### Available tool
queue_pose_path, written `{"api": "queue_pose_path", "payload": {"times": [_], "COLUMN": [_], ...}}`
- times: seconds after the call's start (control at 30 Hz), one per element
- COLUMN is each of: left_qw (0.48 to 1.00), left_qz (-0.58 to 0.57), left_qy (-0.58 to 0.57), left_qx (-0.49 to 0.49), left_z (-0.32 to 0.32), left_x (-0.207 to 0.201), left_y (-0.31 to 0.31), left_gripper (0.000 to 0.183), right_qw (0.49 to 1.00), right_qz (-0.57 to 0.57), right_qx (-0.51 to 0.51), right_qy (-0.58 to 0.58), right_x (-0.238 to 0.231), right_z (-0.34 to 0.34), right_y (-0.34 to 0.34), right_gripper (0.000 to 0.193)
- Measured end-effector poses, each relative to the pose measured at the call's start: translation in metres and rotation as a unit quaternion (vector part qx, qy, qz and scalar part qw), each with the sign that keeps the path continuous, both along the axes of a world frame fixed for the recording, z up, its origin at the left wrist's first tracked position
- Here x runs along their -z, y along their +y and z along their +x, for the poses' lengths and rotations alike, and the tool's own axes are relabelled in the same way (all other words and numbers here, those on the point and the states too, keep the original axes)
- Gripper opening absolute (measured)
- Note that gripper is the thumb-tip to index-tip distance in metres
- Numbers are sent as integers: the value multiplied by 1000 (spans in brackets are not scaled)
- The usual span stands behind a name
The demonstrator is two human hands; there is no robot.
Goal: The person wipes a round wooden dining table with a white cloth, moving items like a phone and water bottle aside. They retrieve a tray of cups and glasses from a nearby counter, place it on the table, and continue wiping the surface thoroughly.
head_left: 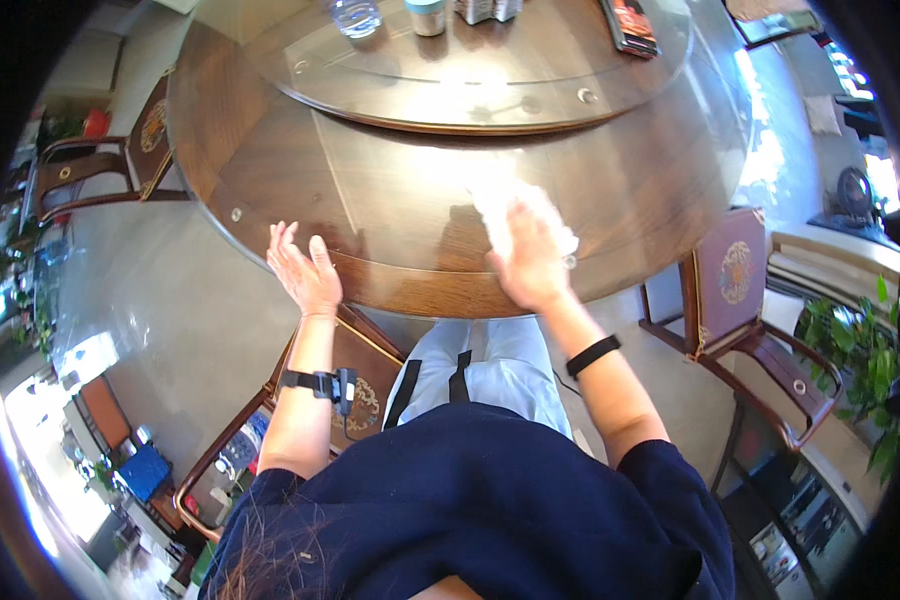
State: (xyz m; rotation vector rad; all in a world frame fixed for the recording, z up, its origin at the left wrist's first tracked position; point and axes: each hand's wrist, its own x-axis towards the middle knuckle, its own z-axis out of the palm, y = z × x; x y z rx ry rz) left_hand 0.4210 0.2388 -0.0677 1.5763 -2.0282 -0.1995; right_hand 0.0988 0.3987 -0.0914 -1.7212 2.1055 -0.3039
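Note:
My right hand [532, 262] lies palm-down over a crumpled white cloth or tissue [495, 212] on the round wooden table [390, 255], near its front edge. Glare washes out much of the white piece, so its exact kind is unclear. At the table's near left edge, my left hand [305, 272] is held with fingers apart and nothing in it. Whether it touches the tabletop, I cannot tell.
A raised turntable [420, 95] carries a clear plastic bottle [356, 14], a small jar [427, 17] and a dark red-printed packet [630, 27]. Carved wooden chairs stand at the left [150, 140], at the right [735, 270] and beside my left forearm [365, 372]. A leafy plant [875, 350] is at far right.

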Motion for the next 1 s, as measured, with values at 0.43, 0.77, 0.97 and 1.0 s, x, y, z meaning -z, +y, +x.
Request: {"api": "queue_pose_path", "payload": {"times": [0.43,0.77,0.97,1.0], "left_qw": [972,983,983,983], "left_qz": [113,112,117,117], "left_qy": [108,-16,-32,-30], "left_qx": [174,148,140,142], "left_z": [-200,-225,-226,-224], "left_x": [10,26,24,23], "left_y": [75,72,76,77], "left_gripper": [51,57,57,57], "right_qw": [995,937,977,995], "right_qz": [36,37,20,6], "right_qx": [19,265,90,27], "right_qy": [95,223,194,99], "right_x": [-8,-1,5,1], "right_z": [-71,-271,-158,-121], "right_y": [-7,57,-25,-20], "right_gripper": [82,67,83,81]}}
